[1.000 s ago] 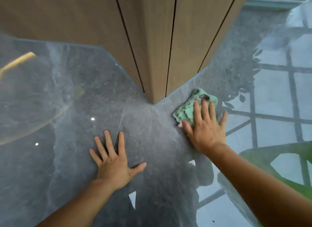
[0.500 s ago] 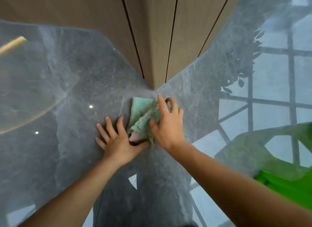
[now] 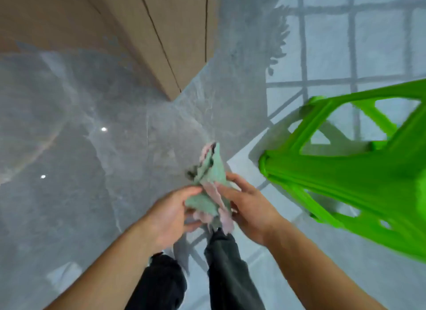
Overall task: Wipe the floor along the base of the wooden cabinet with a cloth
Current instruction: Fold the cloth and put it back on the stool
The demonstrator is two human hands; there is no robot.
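Observation:
A crumpled mint-green and pink cloth [image 3: 211,178] is held up in the air between both hands, well above the floor. My left hand [image 3: 169,214] grips its lower left part, and my right hand [image 3: 250,209] grips its right side. The wooden cabinet [image 3: 161,32] stands at the top, its corner meeting the glossy grey marble floor [image 3: 92,148] near the centre. The cloth is apart from the cabinet base.
A bright green plastic stool [image 3: 359,176] stands close on the right. Dark trouser legs [image 3: 221,270] show below the hands. The floor on the right reflects a window grid and a plant.
The cloth left the floor by the cabinet corner and is now lifted in both hands. The view has risen and pulled back; the green stool came into view on the right.

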